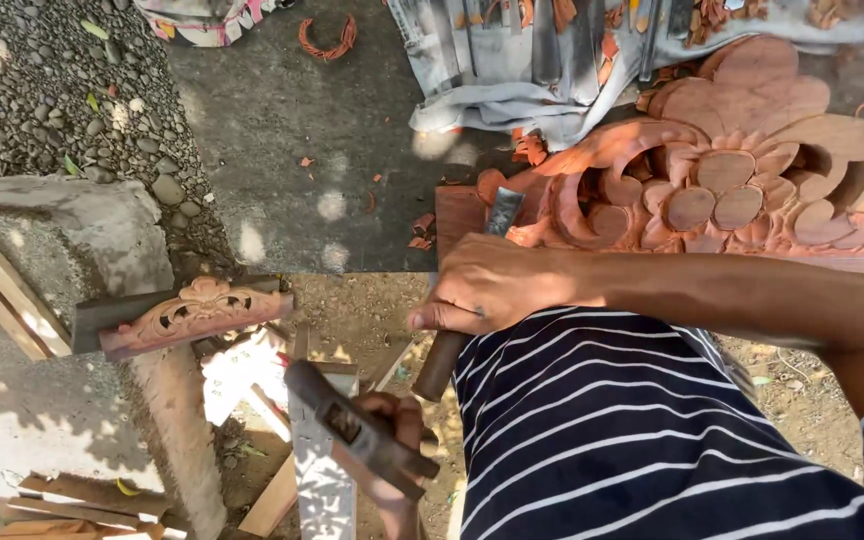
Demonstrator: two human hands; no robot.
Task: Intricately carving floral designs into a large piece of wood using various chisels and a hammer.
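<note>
My right hand (pixel 487 285) is shut around a chisel (pixel 502 212). Its metal blade rests against the lower left edge of a large reddish wood carving (pixel 742 170) of leaves and petals. The chisel's dark round handle (pixel 437 365) sticks out below my fist. My left hand (pixel 399 432) is lower down, beside my striped shirt, and grips a dark mallet (pixel 347 420). The mallet's head is tilted up to the left, a short way below and left of the chisel handle and apart from it.
A grey cloth with several more chisels (pixel 542 50) lies on the concrete slab (pixel 282 130) above the carving. Wood chips (pixel 422 230) are scattered near it. A small carved piece (pixel 197 310) rests on a ledge at left, by wooden slats (pixel 7 290) and gravel (pixel 42 90).
</note>
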